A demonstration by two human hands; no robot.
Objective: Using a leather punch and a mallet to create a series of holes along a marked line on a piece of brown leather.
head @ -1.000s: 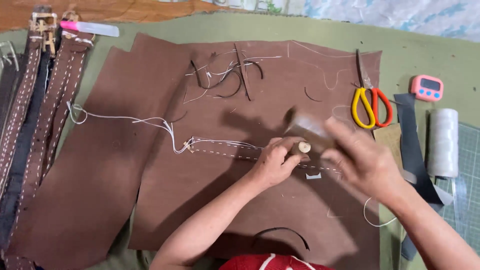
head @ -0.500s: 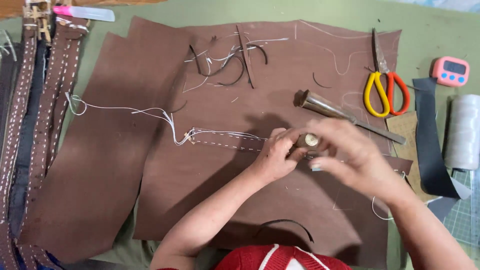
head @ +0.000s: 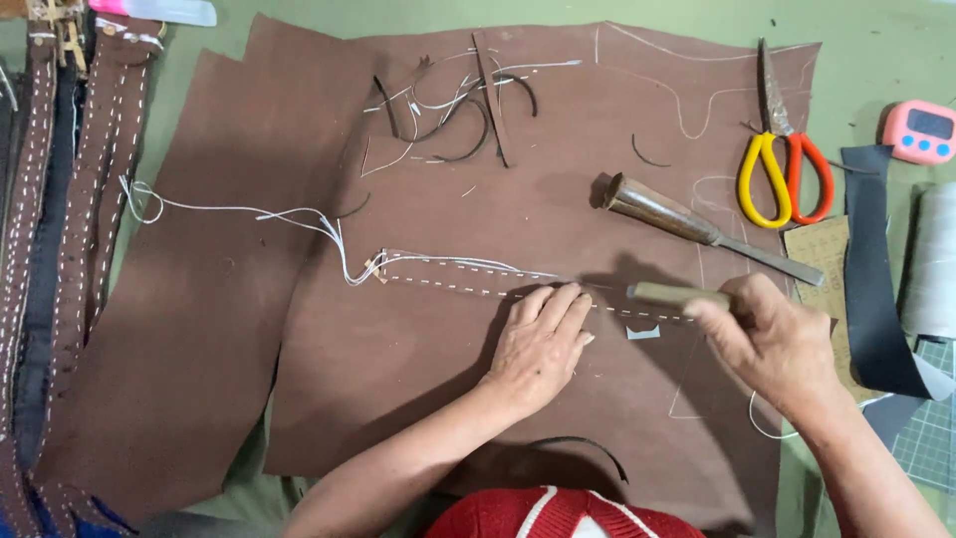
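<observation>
two hands show in our single head view, both low on the brown leather sheet (head: 299, 329). our left hand (head: 538, 344) lies flat and released, fingers spread, pressing on the stitched leather strap (head: 468, 276) that runs away to its left. our right hand (head: 772, 344) is clenched around a wooden-handled tool (head: 677, 295), whose handle end points toward the left hand, just above the strap's stitch line. beyond the right hand lies a metal chisel (head: 697, 227), and farther up the scissors (head: 782, 149). loose white thread (head: 239, 212) trails off well left of the left hand.
</observation>
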